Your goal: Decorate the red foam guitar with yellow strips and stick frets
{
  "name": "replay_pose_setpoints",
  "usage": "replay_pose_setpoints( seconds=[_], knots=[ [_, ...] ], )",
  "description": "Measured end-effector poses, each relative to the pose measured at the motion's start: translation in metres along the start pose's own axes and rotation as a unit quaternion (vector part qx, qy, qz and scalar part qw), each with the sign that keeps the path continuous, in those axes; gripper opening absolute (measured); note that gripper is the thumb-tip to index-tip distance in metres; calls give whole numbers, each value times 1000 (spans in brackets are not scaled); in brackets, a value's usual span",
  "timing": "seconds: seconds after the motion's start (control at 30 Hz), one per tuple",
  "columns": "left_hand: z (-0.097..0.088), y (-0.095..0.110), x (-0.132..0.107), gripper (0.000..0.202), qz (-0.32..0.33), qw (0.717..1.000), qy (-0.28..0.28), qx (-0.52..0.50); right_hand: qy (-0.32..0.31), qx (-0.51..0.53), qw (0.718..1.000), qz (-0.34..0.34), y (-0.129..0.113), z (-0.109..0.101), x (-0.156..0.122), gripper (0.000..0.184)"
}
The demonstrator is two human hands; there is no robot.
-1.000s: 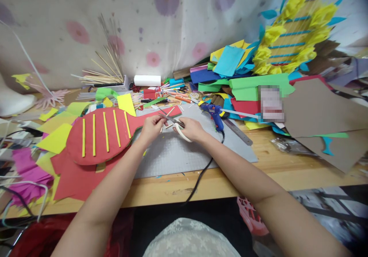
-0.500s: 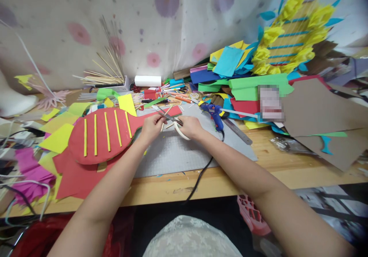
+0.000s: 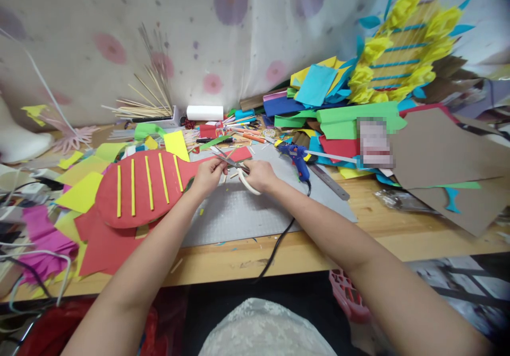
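Note:
My right hand is closed around the white-handled scissors. Their metal blades point left and are spread apart, close to the fingertips of my left hand. That left hand pinches a thin pale stick, whose short end pokes out below the fingers; the rest is mostly hidden. Just behind both hands runs the neck of a red guitar-shaped cutout, its round body lying to the left with several yellow strips across it. Short stick pieces are scattered on the grey cutting mat beneath my hands.
A blue hot glue gun lies right of my hands, its black cord trailing over the table edge. Beside it is a metal ruler. Coloured sheets, a box of sticks and a yellow-flowered guitar-shaped piece line the back.
Both hands, with the scissors, have shifted very slightly to the left. The cutout, glue gun and other things on the table lie as before.

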State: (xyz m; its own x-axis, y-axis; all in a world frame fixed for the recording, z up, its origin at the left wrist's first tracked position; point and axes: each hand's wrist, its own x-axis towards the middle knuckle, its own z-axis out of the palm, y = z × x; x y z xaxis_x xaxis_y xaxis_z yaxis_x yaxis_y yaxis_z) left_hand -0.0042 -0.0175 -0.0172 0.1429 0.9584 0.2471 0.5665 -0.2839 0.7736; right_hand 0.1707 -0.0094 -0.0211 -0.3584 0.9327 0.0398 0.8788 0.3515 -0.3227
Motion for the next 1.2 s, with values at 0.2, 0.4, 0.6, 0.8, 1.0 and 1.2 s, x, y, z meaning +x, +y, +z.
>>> replay_pose_setpoints(
  seconds=[0.2, 0.4, 0.6, 0.8, 1.0, 1.2],
  knots=[
    [-1, 4, 1, 20, 9, 998, 20, 53, -11, 20, 1000, -5, 0, -3, 4, 37],
    [-4, 2, 0, 26, 11, 999, -21, 42, 4, 67, 997, -30, 5, 3, 4, 29],
    [-10, 1, 1, 31, -5, 994, -96, -45, 22, 109, 992, -67, 8, 12, 6, 24],
    [-12, 9, 3, 30, -20, 996, -81, -44, 24, 75, 996, -48, 3, 6, 7, 28],
    [-9, 7, -1, 26, -15, 999, -41, 3, 19, 35, 999, -27, -4, 2, 5, 33],
    [-4, 0, -4, 19, -4, 997, 71, 3, 22, 65, 997, -34, -2, 1, 8, 33]
  ],
)
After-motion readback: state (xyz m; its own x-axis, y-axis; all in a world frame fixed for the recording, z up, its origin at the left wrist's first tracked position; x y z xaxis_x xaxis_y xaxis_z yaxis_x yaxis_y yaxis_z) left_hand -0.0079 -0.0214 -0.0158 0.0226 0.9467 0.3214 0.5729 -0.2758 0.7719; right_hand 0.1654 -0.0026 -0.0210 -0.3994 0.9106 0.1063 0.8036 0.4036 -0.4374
